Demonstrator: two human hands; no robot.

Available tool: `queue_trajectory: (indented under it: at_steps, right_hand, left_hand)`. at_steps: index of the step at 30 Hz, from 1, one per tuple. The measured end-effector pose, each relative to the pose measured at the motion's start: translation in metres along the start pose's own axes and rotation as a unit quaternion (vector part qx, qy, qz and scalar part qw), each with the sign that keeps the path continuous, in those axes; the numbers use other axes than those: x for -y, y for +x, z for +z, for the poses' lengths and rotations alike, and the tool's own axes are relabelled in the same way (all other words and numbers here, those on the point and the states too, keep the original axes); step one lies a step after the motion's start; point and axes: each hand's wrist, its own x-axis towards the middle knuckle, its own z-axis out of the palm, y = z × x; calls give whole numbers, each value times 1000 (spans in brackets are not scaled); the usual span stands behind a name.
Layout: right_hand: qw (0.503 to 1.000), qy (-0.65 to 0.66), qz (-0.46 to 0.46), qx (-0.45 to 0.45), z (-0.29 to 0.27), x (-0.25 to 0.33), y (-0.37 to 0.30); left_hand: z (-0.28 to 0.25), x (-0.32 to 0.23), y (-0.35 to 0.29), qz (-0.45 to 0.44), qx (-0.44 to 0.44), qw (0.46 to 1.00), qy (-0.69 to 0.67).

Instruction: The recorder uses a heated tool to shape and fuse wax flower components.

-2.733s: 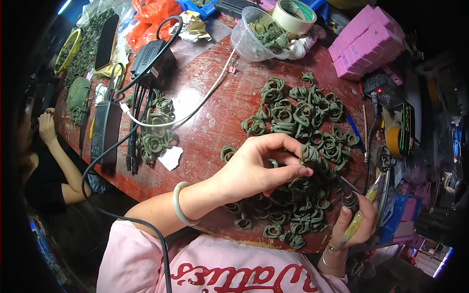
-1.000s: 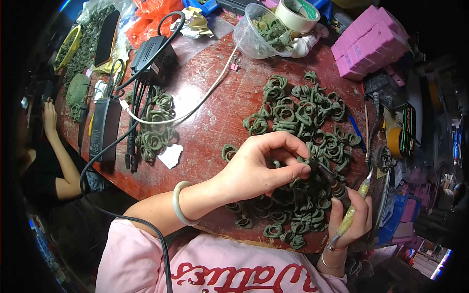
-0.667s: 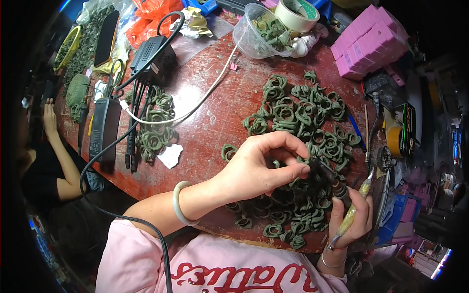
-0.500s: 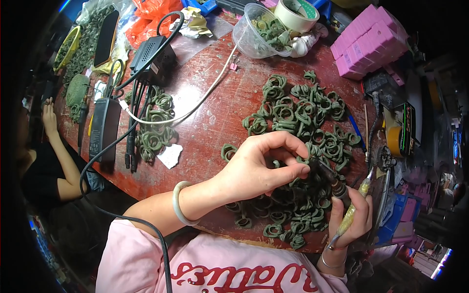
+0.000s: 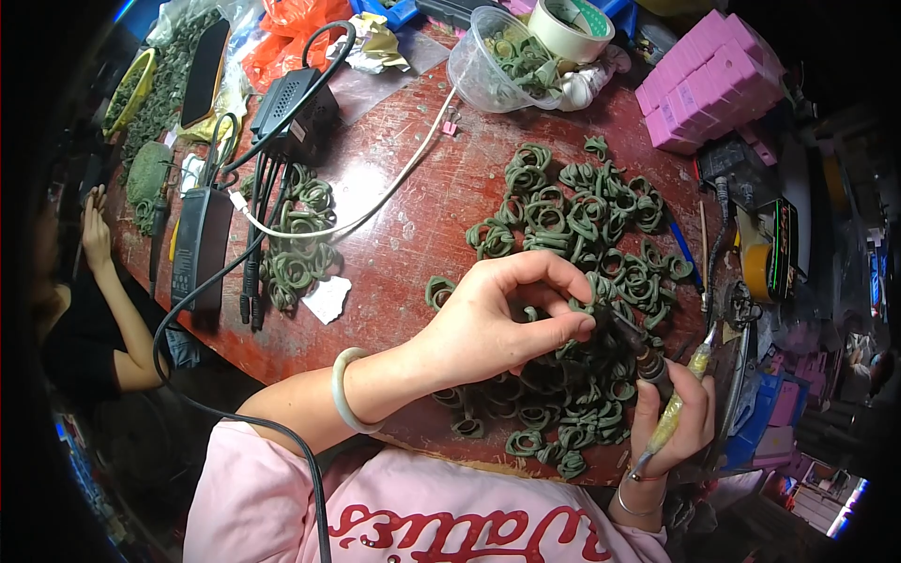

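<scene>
My left hand (image 5: 497, 314) is closed in a pinch of thumb and forefinger on a small green ring (image 5: 580, 307), mostly covered by the fingertips. From the right, my right hand (image 5: 690, 418) grips a pen-like tool with a dark handle and thin metal tip (image 5: 650, 362), which looks like a soldering iron. Its tip points at the pinched ring; whether they touch I cannot tell. The same hand also holds a slim tool with a yellow wrapped handle (image 5: 668, 420), slanting across the fingers. Under and around both hands lies a heap of green rings (image 5: 554, 218), some joined in clusters.
On the red table (image 5: 404, 202) stand a clear tub (image 5: 474, 70), tape roll (image 5: 571, 28) and pink blocks (image 5: 710, 84). At left are a black power adapter (image 5: 199, 249), cables and more green rings (image 5: 298, 263). A black cord (image 5: 253, 418) crosses my left arm. Another person's hand (image 5: 96, 230) is far left.
Both my hands keep almost the same place and grip. At the far left, the other person's arm has shifted slightly.
</scene>
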Motion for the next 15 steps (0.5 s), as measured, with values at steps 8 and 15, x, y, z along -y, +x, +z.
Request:
queue_trajectory:
  at_steps: [8,15]
  right_hand:
    - [1000,1,4,6,1,1,1]
    - [1000,-3,-2,3,1,0,1]
  left_hand:
    - [0,-1,0,-6,2,1000,-6]
    - [1,-2,0,-12,1,1000,-13]
